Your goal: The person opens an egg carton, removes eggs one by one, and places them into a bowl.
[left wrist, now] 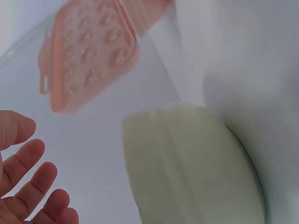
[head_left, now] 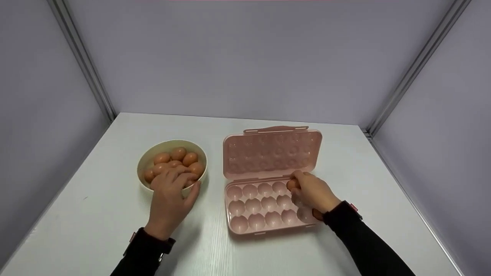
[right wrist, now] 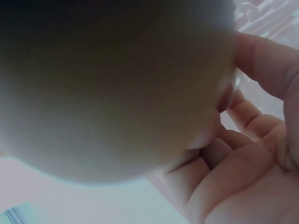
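Note:
A cream bowl (head_left: 142,161) of brown eggs (head_left: 178,153) stands on the left. Over its front rim reaches my left hand (head_left: 168,199), fingers extended and slightly bent above the eggs; the left wrist view shows nothing between thumb and fingers. To the right lies a pink egg carton (head_left: 261,228), its lid (head_left: 272,153) raised at the back. At the carton's back right, my right hand (head_left: 314,191) holds a brown egg (head_left: 293,185) between thumb and fingers. Another egg (head_left: 317,214) sits at the front right corner, partly hidden by that wrist. Several carton hollows show bare.
Both carton and bowl stand on a white table (head_left: 203,249) with light panels behind and at both sides. In the right wrist view, a large blurred round shape (right wrist: 107,102) very near the lens covers much of the picture.

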The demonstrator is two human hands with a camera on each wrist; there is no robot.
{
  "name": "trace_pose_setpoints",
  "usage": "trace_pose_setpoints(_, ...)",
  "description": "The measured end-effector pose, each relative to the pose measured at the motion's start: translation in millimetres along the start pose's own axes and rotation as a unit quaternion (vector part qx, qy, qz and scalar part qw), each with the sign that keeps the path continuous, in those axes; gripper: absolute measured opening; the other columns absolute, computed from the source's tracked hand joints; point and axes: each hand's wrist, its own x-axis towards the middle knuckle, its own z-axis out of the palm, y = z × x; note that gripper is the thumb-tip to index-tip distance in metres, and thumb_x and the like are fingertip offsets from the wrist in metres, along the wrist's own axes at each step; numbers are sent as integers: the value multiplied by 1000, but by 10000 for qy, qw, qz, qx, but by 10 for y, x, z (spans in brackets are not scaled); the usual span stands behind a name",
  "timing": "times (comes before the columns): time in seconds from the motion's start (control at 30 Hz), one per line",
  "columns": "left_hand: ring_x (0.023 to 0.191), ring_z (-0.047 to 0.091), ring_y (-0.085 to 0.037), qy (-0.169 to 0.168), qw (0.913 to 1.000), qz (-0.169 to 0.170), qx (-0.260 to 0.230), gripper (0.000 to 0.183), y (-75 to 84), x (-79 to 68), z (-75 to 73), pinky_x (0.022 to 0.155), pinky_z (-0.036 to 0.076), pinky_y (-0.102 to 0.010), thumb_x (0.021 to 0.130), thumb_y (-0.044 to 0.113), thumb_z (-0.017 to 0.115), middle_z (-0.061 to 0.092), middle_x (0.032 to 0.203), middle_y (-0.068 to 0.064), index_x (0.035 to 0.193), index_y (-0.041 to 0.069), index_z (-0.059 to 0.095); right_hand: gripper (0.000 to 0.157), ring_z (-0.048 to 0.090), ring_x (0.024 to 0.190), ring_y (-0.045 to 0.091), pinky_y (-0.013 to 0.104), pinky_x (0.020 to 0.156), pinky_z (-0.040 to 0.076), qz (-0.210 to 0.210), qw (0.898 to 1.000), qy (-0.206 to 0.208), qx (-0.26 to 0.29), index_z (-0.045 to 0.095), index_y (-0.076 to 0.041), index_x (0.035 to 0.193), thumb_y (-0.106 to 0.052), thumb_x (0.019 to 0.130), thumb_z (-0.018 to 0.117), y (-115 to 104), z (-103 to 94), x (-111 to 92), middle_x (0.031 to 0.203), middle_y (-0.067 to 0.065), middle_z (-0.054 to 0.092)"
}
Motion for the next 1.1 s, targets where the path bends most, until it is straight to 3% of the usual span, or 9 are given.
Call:
trace_pose_setpoints(0.23, 104, 67, -22, -292, 9986, 306, -323, 17, 266, -31, 47, 98, 53, -46, 86, 14, 87, 75, 106, -4, 100, 10, 78, 35, 73, 103, 33, 51, 91, 59, -42, 9981, 244, 568, 64, -3, 132, -16, 101, 73, -9, -161, -141, 115, 17, 75)
trace_pose_setpoints(0.37, 104, 68, -19, -591, 9953, 592, -480, 23, 437, -69, 75, 93, 56, -38, 85, 17, 89, 74, 108, -1, 104, 12, 77, 38, 72, 100, 21, 35, 87, 60, -160, 9814, 239, 1898, 62, -5, 135, -19, 102, 73, -101, -247, -282, 118, 14, 74)
trace_pose_setpoints(0.43, 105, 68, -17, -733, 9918, 817, -655, 29, 545, -98, 112, 92, 57, -35, 84, 17, 91, 74, 112, 0, 109, 13, 77, 39, 72, 103, 17, 29, 86, 60, -223, 9573, 0, 2882, 61, -5, 138, -20, 104, 71, -184, -239, -368, 124, 13, 72)
trace_pose_setpoints(0.57, 110, 69, -17, -1053, 9800, 1347, -1021, 51, 800, -171, 214, 93, 59, -33, 80, 20, 95, 71, 125, -1, 126, 15, 73, 42, 66, 90, 7, 21, 76, 55, -335, 8822, -844, 4621, 56, -1, 145, -21, 109, 63, -405, -111, -559, 115, 6, 70)
trace_pose_setpoints(0.67, 115, 70, -17, -1236, 9674, 1787, -1303, 62, 984, -206, 310, 97, 59, -32, 81, 24, 96, 69, 134, -3, 136, 15, 69, 40, 55, 77, 7, 21, 71, 47, -473, 8259, -1505, 5412, 53, -2, 147, -21, 112, 56, -544, 23, -677, 103, -1, 69)
trace_pose_setpoints(0.83, 121, 71, -17, -1312, 9564, 2154, -1470, 55, 1158, -227, 428, 100, 58, -26, 82, 16, 95, 68, 141, -6, 132, 11, 71, 36, 52, 81, 6, 23, 75, 45, -868, 7489, -2126, 6216, 52, -5, 149, -18, 116, 45, -640, 202, -771, 107, -6, 67)
trace_pose_setpoints(0.93, 123, 71, -17, -1394, 9585, 2070, -1380, 53, 1182, -253, 454, 102, 58, -25, 79, 13, 96, 70, 139, -6, 127, 9, 73, 35, 54, 83, 5, 22, 76, 46, -906, 7227, -2258, 6469, 53, -6, 148, -18, 116, 44, -637, 265, -785, 112, -6, 67)
trace_pose_setpoints(1.0, 123, 71, -16, -1474, 9590, 2012, -1346, 52, 1182, -272, 464, 103, 57, -24, 80, 14, 95, 70, 139, -5, 127, 9, 73, 34, 54, 83, 5, 21, 76, 46, -931, 7187, -2263, 6508, 53, -6, 147, -17, 116, 45, -631, 292, -784, 114, -6, 67)
trace_pose_setpoints(1.1, 122, 71, -15, -1532, 9586, 2002, -1322, 50, 1167, -289, 472, 101, 58, -24, 81, 16, 95, 71, 137, -5, 127, 9, 74, 32, 54, 83, 5, 21, 76, 46, -967, 7238, -2232, 6457, 55, -5, 144, -17, 115, 46, -625, 311, -779, 110, -5, 66)
